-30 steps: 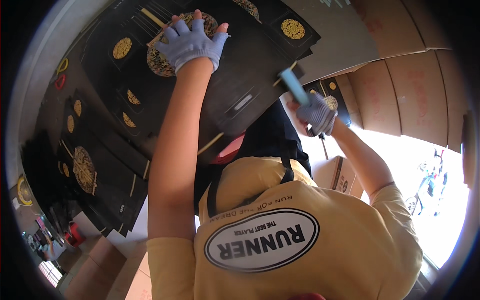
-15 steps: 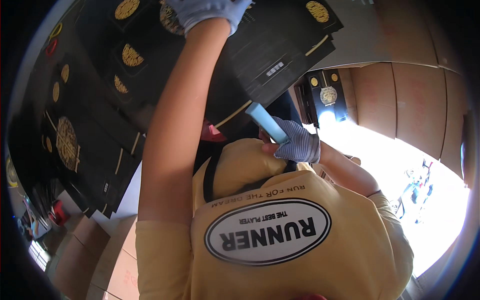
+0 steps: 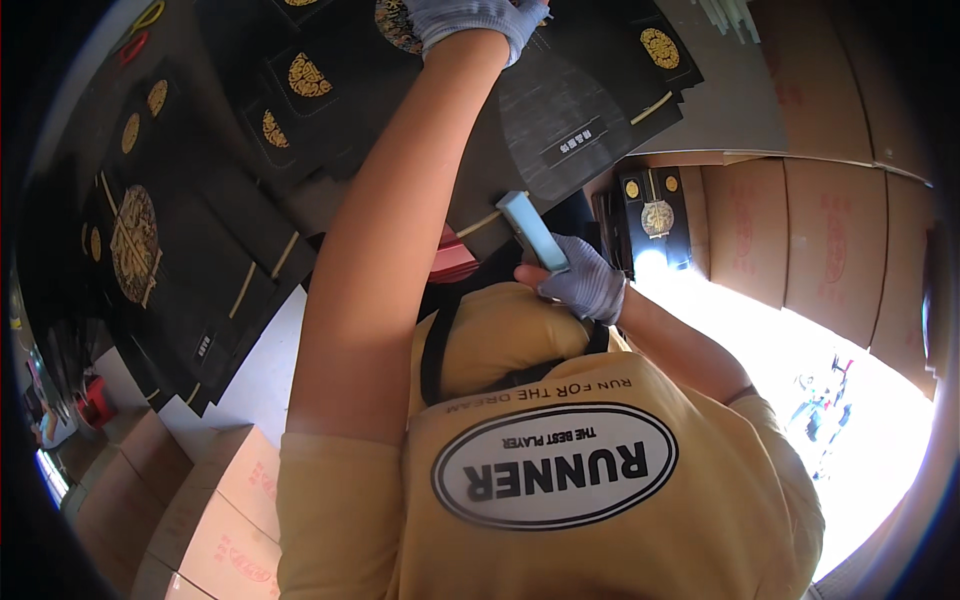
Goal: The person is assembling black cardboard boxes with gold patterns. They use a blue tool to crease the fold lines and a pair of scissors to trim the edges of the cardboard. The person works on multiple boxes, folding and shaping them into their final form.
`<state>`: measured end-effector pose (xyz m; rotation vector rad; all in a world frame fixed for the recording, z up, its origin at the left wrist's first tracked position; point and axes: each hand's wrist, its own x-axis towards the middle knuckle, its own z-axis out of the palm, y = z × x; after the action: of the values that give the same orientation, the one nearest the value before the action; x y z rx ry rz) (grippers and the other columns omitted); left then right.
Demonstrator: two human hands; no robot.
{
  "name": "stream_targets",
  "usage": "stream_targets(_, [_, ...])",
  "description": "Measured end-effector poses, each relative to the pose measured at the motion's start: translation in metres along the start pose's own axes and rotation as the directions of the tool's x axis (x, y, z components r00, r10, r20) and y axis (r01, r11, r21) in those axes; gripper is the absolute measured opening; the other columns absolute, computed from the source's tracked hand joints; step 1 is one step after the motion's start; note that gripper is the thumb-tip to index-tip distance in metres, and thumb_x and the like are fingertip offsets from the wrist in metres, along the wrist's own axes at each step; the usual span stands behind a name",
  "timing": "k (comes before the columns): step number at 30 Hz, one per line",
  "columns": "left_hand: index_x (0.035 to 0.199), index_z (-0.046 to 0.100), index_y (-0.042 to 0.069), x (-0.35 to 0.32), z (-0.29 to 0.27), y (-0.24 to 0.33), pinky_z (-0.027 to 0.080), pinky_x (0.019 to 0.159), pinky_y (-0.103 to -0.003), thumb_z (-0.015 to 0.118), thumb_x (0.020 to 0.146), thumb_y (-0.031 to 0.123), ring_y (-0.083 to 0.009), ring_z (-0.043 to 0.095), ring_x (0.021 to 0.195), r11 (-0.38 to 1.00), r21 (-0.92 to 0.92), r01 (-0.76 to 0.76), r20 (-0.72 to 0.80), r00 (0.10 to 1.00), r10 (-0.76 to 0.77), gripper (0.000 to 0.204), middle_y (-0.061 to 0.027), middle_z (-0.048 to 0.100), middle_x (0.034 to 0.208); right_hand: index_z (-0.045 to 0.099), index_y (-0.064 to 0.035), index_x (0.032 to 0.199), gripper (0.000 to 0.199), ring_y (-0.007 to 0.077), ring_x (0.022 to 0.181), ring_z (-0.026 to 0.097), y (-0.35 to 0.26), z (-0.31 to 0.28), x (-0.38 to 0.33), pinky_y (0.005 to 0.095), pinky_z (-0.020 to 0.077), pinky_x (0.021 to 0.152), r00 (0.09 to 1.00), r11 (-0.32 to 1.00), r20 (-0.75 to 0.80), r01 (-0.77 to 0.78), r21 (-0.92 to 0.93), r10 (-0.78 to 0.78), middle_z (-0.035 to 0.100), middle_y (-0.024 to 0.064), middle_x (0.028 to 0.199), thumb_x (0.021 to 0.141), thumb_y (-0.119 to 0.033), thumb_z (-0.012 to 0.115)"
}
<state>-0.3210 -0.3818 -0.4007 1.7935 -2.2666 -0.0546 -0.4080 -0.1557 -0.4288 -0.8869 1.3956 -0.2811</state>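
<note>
My left hand (image 3: 470,20), in a pale glove, presses flat on a black flattened carton sheet with gold round emblems (image 3: 560,110) at the top of the view. My right hand (image 3: 585,285), also gloved, grips a light blue flat tool (image 3: 530,230) close to my chest, its tip at the near edge of that sheet. More black sheets with gold emblems (image 3: 150,240) lie spread on the table to the left.
Brown cardboard boxes (image 3: 810,230) stand at the right, with a black gold-printed box (image 3: 655,215) beside them. More brown boxes (image 3: 200,510) sit at the lower left. A red object (image 3: 455,262) lies under the sheet's edge. A white table surface (image 3: 270,360) shows near my body.
My right hand has drawn the blue tool back along the sheet toward my chest. My left hand has stayed pressed on the sheet while the view shifted down.
</note>
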Motion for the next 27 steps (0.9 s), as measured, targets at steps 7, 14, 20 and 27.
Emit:
stream_targets(7, [0.139, 0.035, 0.024, 0.000, -0.005, -0.003, 0.013, 0.106, -0.056, 0.037, 0.084, 0.062, -0.0325, 0.024, 0.133, 1.000, 0.003, -0.007, 0.064, 0.998, 0.007, 0.067, -0.0154, 0.023, 0.146, 0.048, -0.0017, 0.110, 0.038, 0.0130, 0.081, 0.054, 0.044, -0.015, -0.025, 0.0278, 0.0432, 0.075, 0.956, 0.847, -0.038, 0.275, 0.455, -0.290, 0.054, 0.0042, 0.086, 0.077, -0.013, 0.063])
stream_targets(14, [0.141, 0.026, 0.030, -0.014, 0.007, -0.082, 0.018, 0.106, -0.052, 0.026, 0.082, 0.071, -0.0321, 0.023, 0.134, 0.970, 0.213, -0.116, -0.036, 0.991, 0.126, 0.072, -0.0124, 0.023, 0.146, 0.052, -0.0045, 0.107, 0.037, 0.0132, 0.078, 0.058, 0.042, -0.003, -0.047, 0.0285, 0.0465, 0.071, 0.930, 0.946, -0.172, 0.319, -0.067, -0.325, 0.059, 0.0037, 0.082, 0.075, -0.016, 0.066])
stream_targets(20, [0.141, 0.026, 0.028, -0.090, -0.042, -0.268, 0.024, 0.103, -0.048, 0.037, 0.088, 0.056, -0.0345, 0.023, 0.134, 0.944, 0.314, -0.097, 0.089, 0.993, 0.072, 0.061, -0.0153, 0.022, 0.146, 0.050, -0.0038, 0.106, 0.033, 0.0140, 0.084, 0.054, 0.038, -0.001, -0.030, 0.0289, 0.0440, 0.078, 0.935, 0.929, -0.071, 0.353, 0.114, -0.346, 0.055, 0.0044, 0.088, 0.076, -0.008, 0.063])
stream_targets(27, [0.135, 0.040, 0.025, -0.123, -0.075, -0.376, 0.022, 0.106, -0.046, 0.043, 0.089, 0.047, -0.0367, 0.026, 0.131, 0.970, 0.241, -0.011, 0.082, 0.997, -0.009, 0.052, -0.0157, 0.031, 0.142, 0.051, -0.0050, 0.107, 0.035, 0.0137, 0.090, 0.052, 0.038, 0.004, -0.024, 0.0295, 0.0424, 0.081, 0.961, 0.884, -0.016, 0.260, 0.388, -0.276, 0.055, 0.0045, 0.094, 0.077, -0.013, 0.065])
